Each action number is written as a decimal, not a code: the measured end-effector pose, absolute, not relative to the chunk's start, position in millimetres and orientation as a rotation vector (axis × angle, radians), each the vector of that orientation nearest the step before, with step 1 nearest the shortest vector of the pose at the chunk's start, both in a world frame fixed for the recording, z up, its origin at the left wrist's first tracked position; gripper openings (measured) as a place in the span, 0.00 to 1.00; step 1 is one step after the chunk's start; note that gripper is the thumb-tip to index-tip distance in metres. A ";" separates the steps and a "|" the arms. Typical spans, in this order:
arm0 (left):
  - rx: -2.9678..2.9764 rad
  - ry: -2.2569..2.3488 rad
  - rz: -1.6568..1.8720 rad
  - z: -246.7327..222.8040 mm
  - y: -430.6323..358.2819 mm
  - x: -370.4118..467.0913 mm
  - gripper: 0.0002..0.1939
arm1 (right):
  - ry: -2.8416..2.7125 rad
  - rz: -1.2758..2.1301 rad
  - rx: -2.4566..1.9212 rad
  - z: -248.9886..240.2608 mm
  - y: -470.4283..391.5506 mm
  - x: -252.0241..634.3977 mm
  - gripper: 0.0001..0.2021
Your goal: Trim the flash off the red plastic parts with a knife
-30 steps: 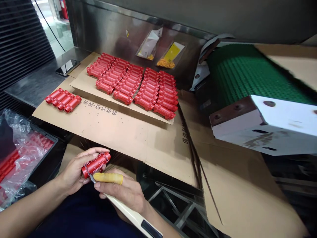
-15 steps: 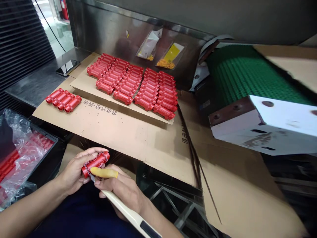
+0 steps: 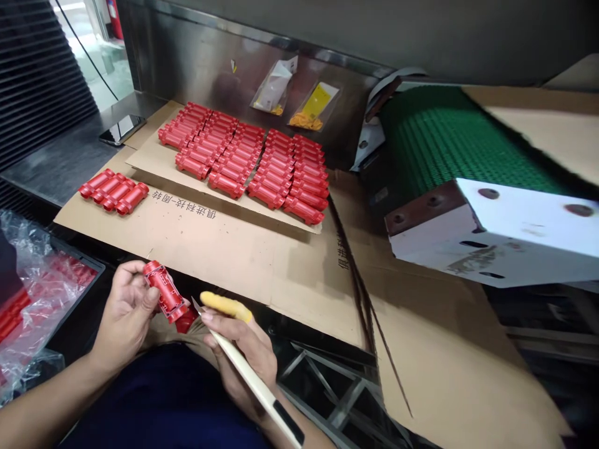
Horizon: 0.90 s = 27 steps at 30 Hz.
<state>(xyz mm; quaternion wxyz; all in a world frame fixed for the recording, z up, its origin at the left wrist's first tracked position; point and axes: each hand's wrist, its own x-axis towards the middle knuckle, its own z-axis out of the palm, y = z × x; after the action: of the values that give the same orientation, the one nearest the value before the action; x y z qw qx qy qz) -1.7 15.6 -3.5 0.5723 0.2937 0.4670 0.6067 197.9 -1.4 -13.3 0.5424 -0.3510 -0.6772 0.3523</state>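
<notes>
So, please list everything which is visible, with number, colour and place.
Held tube: 1, red, left hand
Knife: 1, cream handle, right hand
Red piece: 1, red, partly hidden, beside held tube
Loose tubes: 4, red, left cardboard
Tube rows: 5, red, raised cardboard
Phone: 1, black, metal table
Cardboard: several, brown, metal table and right
Packets: 2, clear with yellow, metal panel
Belt: 1, green, right
Bracket: 1, white, before belt
Bin: 1, dark, far left, holding red parts, plastic
Cable: 1, black, upper left
Frame: 1, grey metal, under cardboard
Left hand: 1, bare, lower left
Right hand: 1, yellow finger cover, lower centre
</notes>
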 end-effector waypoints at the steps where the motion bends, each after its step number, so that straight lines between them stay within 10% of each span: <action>1: 0.737 1.103 1.448 -3.3 13.7 -2.2 0.20 | -1.623 0.791 -0.837 -13.9 -2.0 196.6 0.16; 27: 0.895 1.203 1.528 -5.5 4.0 -0.7 0.19 | -1.683 0.739 -0.816 -9.9 -6.2 191.8 0.16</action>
<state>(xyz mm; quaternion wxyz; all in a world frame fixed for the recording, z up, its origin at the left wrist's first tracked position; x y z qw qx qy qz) -0.7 4.0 -5.5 0.4799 0.3667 0.4930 0.6262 191.8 -6.2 -9.9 0.5355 -0.3426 -0.7068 0.3104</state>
